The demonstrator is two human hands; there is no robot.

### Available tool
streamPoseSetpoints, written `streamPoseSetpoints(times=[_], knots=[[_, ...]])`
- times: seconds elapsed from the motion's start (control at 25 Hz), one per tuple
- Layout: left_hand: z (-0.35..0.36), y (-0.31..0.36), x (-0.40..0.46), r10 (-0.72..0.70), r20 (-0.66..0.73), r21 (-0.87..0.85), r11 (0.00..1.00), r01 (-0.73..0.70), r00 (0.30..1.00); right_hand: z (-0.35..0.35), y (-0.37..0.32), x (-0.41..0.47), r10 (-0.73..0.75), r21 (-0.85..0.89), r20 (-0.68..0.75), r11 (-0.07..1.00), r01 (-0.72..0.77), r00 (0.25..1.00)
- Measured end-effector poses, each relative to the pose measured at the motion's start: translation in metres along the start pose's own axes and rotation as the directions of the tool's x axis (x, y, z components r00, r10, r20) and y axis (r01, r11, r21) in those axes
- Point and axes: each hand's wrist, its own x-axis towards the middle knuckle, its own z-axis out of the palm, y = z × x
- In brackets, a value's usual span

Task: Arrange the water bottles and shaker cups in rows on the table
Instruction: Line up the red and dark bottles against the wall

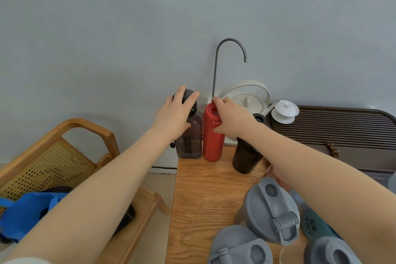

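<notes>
The bare oak-grained wooden surface lies open along its left side, from the near edge up to the back. At the far end, a smoky square bottle with a black cap and a red cylindrical bottle stand just beside each other, closing off the back. A dark brown tumbler stands near on the right. Grey-lidded shaker cups crowd the near right; what lies behind the forearm there seems to be further cups.

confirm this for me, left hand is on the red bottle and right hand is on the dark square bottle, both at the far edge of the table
Swapped: the head view shows the left hand on the dark square bottle and the right hand on the red bottle. Both do stand at the table's far edge.
</notes>
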Motion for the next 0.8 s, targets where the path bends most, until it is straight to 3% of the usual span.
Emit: streamPoseSetpoints(times=[0.24,0.4,0.48,0.6,0.68,0.8], knots=[[0.006,-0.003,0.001,0.027,-0.051,-0.011,1.0,-0.028,0.998,0.003,0.01,0.008,0.027,0.01,0.004,1.0,-0.027,1.0],[0.007,0.006,0.001,0.099,-0.106,0.139,0.987,-0.084,0.989,-0.004,0.062,-0.02,0.11,0.023,0.017,0.994,-0.111,0.994],[0.006,0.018,0.002,0.234,-0.131,0.159,0.964,-0.213,0.963,-0.002,0.092,-0.042,0.191,0.157,0.111,0.966,-0.207,0.975],[0.013,0.04,0.01,0.346,-0.018,0.141,0.93,-0.34,0.938,0.011,0.097,-0.062,0.158,0.335,0.237,0.913,-0.233,0.959],[0.017,0.051,0.013,0.332,0.043,0.149,0.931,-0.335,0.942,0.019,0.087,-0.059,0.146,0.315,0.177,0.928,-0.197,0.973],[0.02,0.054,0.016,0.321,-0.011,0.143,0.938,-0.317,0.947,0.022,0.072,-0.047,0.158,0.259,0.053,0.952,-0.166,0.986]])
